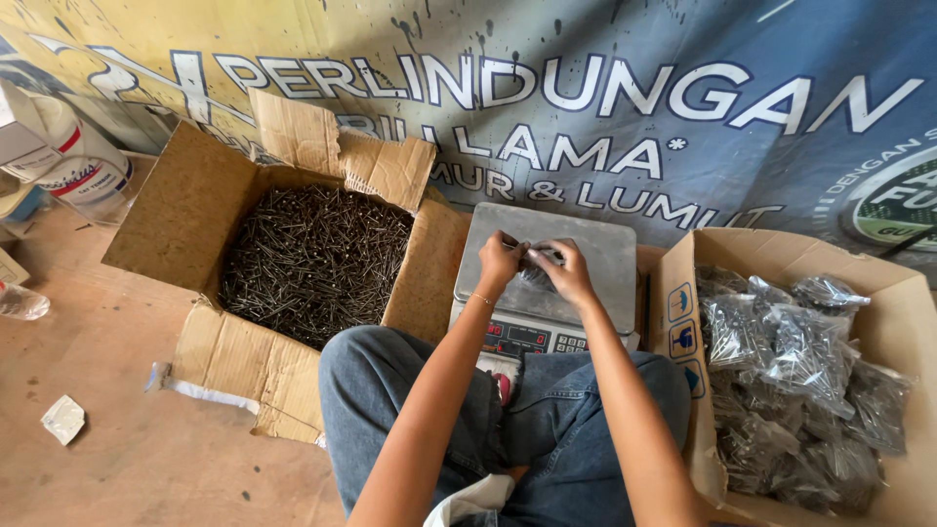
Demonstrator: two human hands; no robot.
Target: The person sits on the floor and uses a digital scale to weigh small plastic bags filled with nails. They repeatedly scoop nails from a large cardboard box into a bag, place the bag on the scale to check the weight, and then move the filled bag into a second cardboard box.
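Taking the weighing scale (pixel 547 293) as the landmark: far to its left, at the frame's edge, a white bucket (pixel 83 161) stands by the wall, and a crumpled clear plastic scrap (pixel 20 303) and a white paper scrap (pixel 63 418) lie on the wooden floor (pixel 117 468). Just left of the scale, touching its side, sits an open cardboard box (pixel 195 224) filled with loose dark nails (pixel 312 263), its flaps splayed outward.

Above the scale's steel platform (pixel 595 239), the left hand (pixel 500 259) and the right hand (pixel 566 271) meet around a small clear bag of nails (pixel 537 263). The left grip pinches the bag's top edge; the right grip is clenched around its body, so both hands grasp the same bag. The bag sits over the platform's near half; whether it rests on the steel cannot be told. Below the scale, toward the camera, are the person's knees in blue jeans (pixel 576 410).

Just right of the scale stands a second cardboard box (pixel 781 254), heaped with filled clear bags (pixel 800 381) of nails. Behind the scale hangs a printed banner (pixel 634 88).
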